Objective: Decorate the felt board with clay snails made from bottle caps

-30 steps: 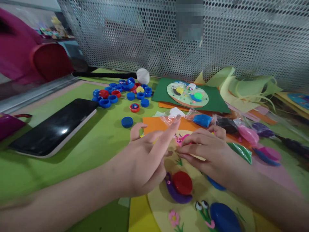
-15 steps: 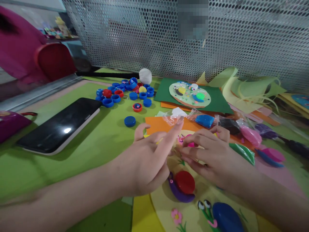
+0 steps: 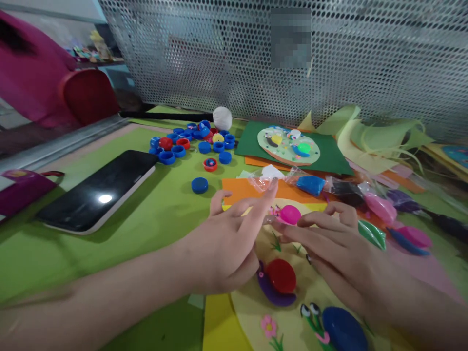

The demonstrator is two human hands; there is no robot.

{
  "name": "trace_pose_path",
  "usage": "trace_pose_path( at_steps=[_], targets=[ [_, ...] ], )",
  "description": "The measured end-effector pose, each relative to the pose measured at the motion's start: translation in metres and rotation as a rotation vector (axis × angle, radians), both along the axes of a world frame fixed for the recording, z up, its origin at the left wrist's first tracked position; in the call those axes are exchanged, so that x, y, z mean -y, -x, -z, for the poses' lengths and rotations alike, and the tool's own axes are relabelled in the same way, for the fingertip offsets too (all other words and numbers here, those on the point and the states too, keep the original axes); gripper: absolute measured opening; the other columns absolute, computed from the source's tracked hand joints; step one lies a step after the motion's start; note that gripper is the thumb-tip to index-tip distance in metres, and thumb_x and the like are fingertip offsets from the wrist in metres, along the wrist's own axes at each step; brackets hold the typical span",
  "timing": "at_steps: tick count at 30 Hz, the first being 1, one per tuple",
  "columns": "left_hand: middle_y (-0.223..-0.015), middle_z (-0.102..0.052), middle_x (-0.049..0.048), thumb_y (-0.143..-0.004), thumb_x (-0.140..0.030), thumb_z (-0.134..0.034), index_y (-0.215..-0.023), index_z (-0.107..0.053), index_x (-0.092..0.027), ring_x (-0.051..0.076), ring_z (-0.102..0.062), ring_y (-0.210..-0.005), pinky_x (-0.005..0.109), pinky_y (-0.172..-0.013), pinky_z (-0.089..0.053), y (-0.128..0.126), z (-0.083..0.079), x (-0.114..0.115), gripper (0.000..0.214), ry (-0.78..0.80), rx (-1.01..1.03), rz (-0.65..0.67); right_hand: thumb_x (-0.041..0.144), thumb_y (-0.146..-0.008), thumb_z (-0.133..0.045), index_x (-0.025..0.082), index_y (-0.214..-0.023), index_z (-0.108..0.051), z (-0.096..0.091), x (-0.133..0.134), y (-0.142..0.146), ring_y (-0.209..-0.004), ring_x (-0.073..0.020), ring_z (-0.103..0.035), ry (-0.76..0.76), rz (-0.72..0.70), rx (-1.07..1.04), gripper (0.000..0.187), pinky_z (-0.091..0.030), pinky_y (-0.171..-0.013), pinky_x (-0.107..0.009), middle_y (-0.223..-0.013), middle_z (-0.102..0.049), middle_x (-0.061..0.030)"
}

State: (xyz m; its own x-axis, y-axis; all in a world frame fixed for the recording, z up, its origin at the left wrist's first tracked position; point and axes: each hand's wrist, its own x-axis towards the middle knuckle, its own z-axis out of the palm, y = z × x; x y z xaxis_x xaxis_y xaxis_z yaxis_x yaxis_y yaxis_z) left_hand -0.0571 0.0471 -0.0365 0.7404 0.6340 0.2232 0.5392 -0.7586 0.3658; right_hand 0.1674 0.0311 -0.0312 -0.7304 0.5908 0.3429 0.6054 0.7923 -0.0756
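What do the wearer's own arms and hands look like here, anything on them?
The left hand and right hand are ungloved, with no ring visible. The left forearm and right forearm show no sleeve, watch or bracelet within the frame. Nail details are too unclear to judge.

Green tabletop (image 3: 171, 207) lies open between phone (image 3: 98, 190) and hands (image 3: 228, 243), while bagged clay (image 3: 380, 207) bars the way beyond them.

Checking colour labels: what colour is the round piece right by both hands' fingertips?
Bright pink; the round piece shows best in the head view.
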Motion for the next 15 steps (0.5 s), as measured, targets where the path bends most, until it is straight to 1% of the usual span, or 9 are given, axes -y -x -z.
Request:
trace_pose_path(
  at_steps=[3,6,11,15],
  targets=[
    [-0.118,-0.060,0.0172,-0.079,-0.012,-0.034,-0.140,0.016,-0.007,0.031,-0.036,-0.127,0.066,-0.101,-0.011,-0.0004,0.0009,-0.0019,0.079,0.044,-0.030,0.049,0.002,-0.070,-0.035,0.016,-0.126,-0.041,-0.0002,-0.0001,0.0017,-0.082,-0.0229,-0.058,-0.003,-0.004,0.045,0.057,-0.042,-0.071,-0.041,-0.091,-0.065,-0.0088],
    [-0.123,-0.056,0.0182,-0.081,-0.012,-0.033,-0.140,0.020,-0.009,0.033,-0.031,-0.130,0.069,-0.100,-0.006,0.0000,0.0007,-0.0037,0.080,0.092,-0.057,0.088,0.000,-0.070,-0.034,0.014,-0.125,-0.039,-0.0034,-0.0021,0.0048,-0.085,-0.0223,-0.059,-0.020,-0.002,0.064,0.057,-0.043,-0.069,-0.038,-0.095,-0.066,-0.0104],
    [-0.127,-0.055,0.0168,-0.079,-0.010,-0.034,-0.140,0.020,-0.012,0.032,-0.032,-0.130,0.066,-0.102,-0.007,0.0005,-0.0007,-0.0043,0.082,0.109,-0.058,0.082,0.000,-0.072,-0.032,0.014,-0.120,-0.041,-0.0054,-0.0023,0.0066,-0.084,-0.0217,-0.059,0.022,0.009,0.074,0.051,-0.042,-0.070,-0.038,-0.093,-0.065,-0.0094],
    [-0.122,-0.058,0.0154,-0.078,-0.008,-0.034,-0.141,0.016,-0.013,0.032,-0.037,-0.126,0.067,-0.101,-0.007,0.0008,-0.0028,-0.0031,0.080,0.117,-0.050,0.079,0.000,-0.072,-0.031,0.014,-0.111,-0.047,-0.0042,-0.0018,0.0073,-0.079,-0.0213,-0.058,0.033,0.025,0.093,0.044,-0.041,-0.070,-0.039,-0.088,-0.065,-0.0100]
  ],
)
